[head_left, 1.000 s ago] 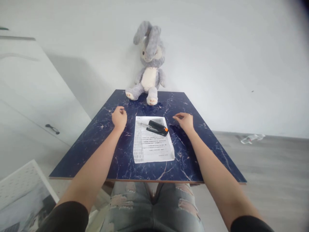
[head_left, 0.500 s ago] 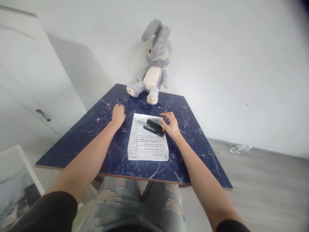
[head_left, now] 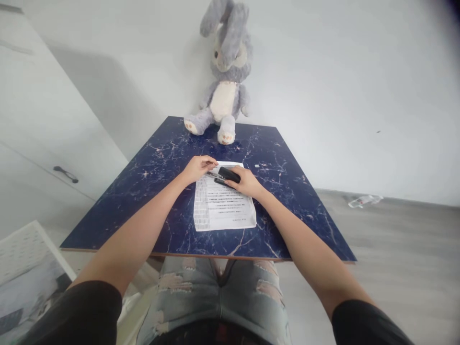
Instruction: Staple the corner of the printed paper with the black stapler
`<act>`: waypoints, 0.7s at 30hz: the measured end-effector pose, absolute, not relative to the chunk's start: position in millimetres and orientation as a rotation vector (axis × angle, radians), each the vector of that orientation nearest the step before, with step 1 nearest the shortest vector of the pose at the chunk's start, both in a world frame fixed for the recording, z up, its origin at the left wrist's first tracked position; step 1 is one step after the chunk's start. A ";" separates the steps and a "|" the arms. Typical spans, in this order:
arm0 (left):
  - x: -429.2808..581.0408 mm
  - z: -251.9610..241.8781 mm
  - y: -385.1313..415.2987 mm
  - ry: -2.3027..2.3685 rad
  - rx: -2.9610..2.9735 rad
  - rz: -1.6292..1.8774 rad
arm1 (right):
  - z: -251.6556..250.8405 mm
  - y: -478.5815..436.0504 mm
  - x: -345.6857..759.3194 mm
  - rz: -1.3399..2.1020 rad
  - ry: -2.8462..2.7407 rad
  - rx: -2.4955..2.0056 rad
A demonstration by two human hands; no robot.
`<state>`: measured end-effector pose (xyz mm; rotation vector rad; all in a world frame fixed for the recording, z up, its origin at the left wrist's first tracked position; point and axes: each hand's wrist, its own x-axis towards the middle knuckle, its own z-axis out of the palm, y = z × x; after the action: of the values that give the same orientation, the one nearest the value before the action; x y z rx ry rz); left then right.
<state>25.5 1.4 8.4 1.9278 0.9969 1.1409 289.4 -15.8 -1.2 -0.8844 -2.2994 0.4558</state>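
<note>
A black stapler point(head_left: 229, 174) lies over the top part of a printed sheet of paper point(head_left: 226, 211), its arms spread apart and a thin metal strip showing at its left end. My right hand point(head_left: 247, 181) is wrapped round the stapler's right end, covering its orange part. At the sheet's top left corner is my left hand point(head_left: 200, 167), close to the metal strip. Its fingers are bent together, and whatever they pinch is hidden or too small to name.
A grey plush rabbit point(head_left: 226, 103) sits at the back of the dark blue marbled table point(head_left: 143, 196), against the wall. A small white piece point(head_left: 257, 166) lies right of the paper. Left stands a white cabinet point(head_left: 46, 120); clear plastic packaging point(head_left: 364, 201) is on the floor.
My left hand has moved right from the bare tabletop to the paper's top corner. My right hand has closed round the stapler. The view has tilted slightly down.
</note>
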 end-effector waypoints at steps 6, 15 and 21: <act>19.4 8.3 2.1 0.989 1.931 1.034 | 2.8 -18.4 289.1 0.498 -2.290 -0.903; 8.8 5.6 7.4 1.006 2.205 0.846 | 6.8 -19.8 290.6 0.524 -2.310 -0.937; 5.4 6.8 6.9 1.001 2.178 0.837 | 8.2 -21.2 290.1 0.541 -2.307 -0.921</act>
<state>5.4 6.9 6.8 2.1778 1.0015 0.8371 290.1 -21.2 8.2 -0.9213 -2.3070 0.5411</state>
